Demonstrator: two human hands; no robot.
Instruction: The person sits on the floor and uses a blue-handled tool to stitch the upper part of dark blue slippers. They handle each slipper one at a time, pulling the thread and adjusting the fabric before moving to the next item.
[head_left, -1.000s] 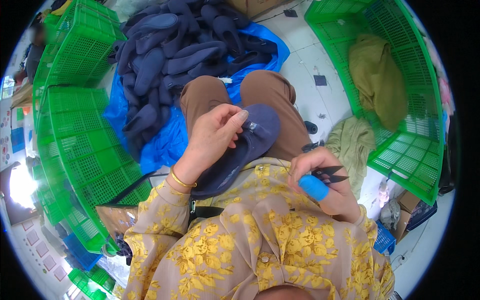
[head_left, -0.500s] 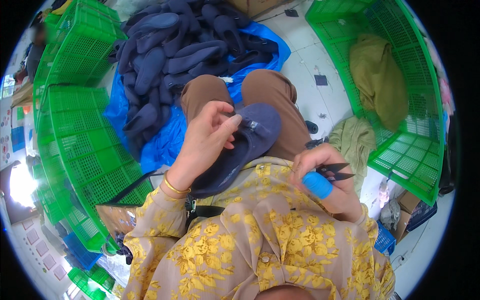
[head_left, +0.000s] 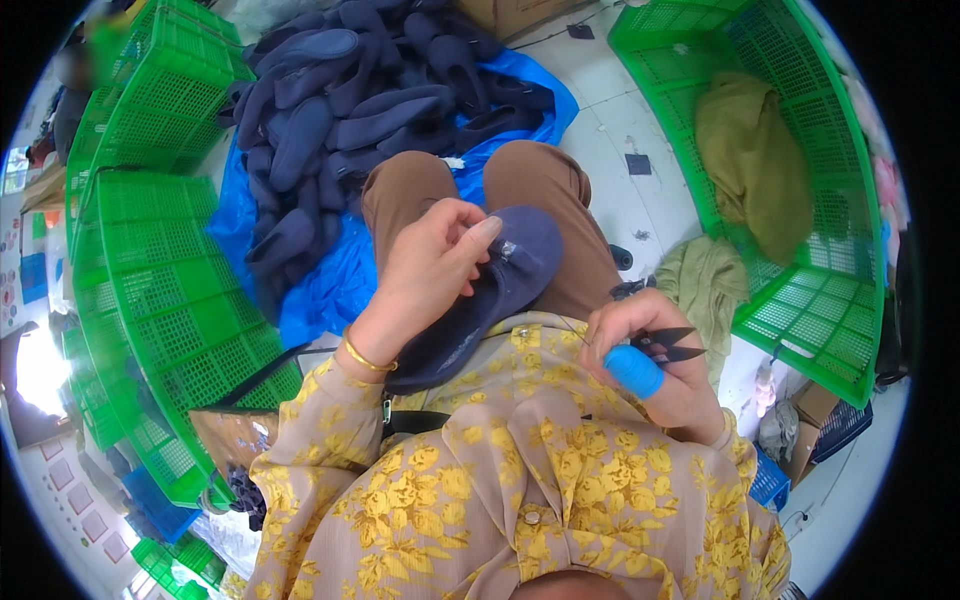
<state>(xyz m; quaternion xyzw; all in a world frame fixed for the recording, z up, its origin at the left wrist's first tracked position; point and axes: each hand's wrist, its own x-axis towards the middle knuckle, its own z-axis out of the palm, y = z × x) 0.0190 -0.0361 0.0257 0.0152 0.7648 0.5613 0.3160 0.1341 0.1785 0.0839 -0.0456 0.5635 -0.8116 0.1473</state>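
A dark navy cloth slipper lies across my lap, a small pale label showing near its upper end. Over it is my left hand, thumb and forefinger pinched together beside the label. What they pinch, if anything, is too small to make out. My right hand, with blue tape round one finger, is closed on black-bladed thread snips that point away to the right. Its fingertips are also pinched together, and a thin needle-like thing seems to stick out there. The right hand stays apart from the slipper.
A heap of navy slippers lies on a blue plastic sheet beyond my knees. Green crates stand at the left. Another green crate at the right holds olive cloth; a paler cloth is beside it.
My left hand has shifted slightly up and to the right, its thumb now closer to the label. The right hand and the snips have hardly moved.
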